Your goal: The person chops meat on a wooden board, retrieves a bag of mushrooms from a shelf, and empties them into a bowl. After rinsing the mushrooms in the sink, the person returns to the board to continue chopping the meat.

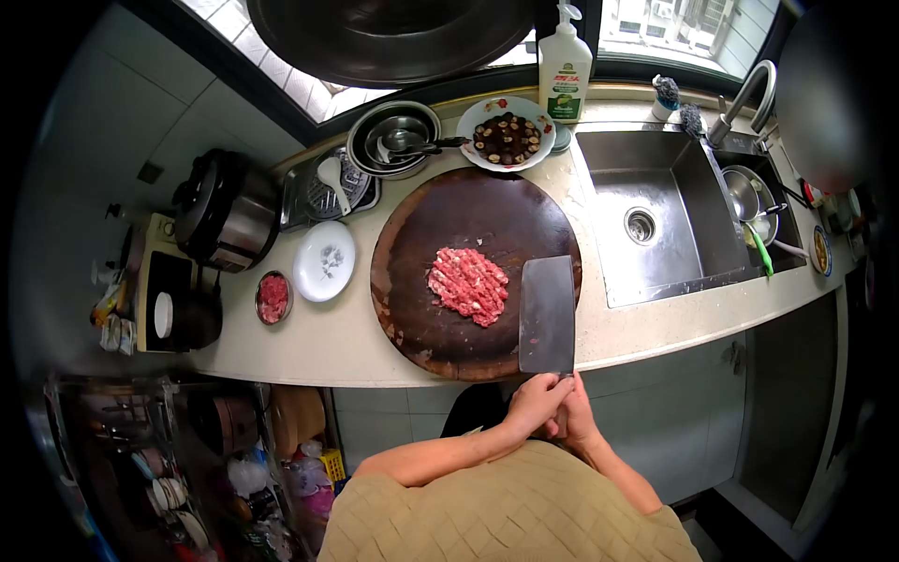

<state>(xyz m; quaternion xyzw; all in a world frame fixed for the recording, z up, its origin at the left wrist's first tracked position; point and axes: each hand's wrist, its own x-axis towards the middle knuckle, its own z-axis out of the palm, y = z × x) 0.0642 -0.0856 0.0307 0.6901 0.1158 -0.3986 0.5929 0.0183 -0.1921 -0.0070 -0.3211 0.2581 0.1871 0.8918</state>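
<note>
A wide cleaver (547,317) lies flat over the right front part of a round dark chopping board (440,206). My right hand (575,412) is closed round its handle at the counter's front edge. Against the handle and the base of the blade, my left hand (537,401) is closed too; its fingertips are partly hidden by the other hand. Chopped red meat (468,286) forms a flattened heap at the middle of the board, left of the blade.
Left of the board are a white plate (325,261) and a small bowl of meat (273,298). Behind it stand nested metal bowls (426,112), a bowl of mushrooms (507,138) and a pump bottle (565,70). A sink (646,187) is at the right.
</note>
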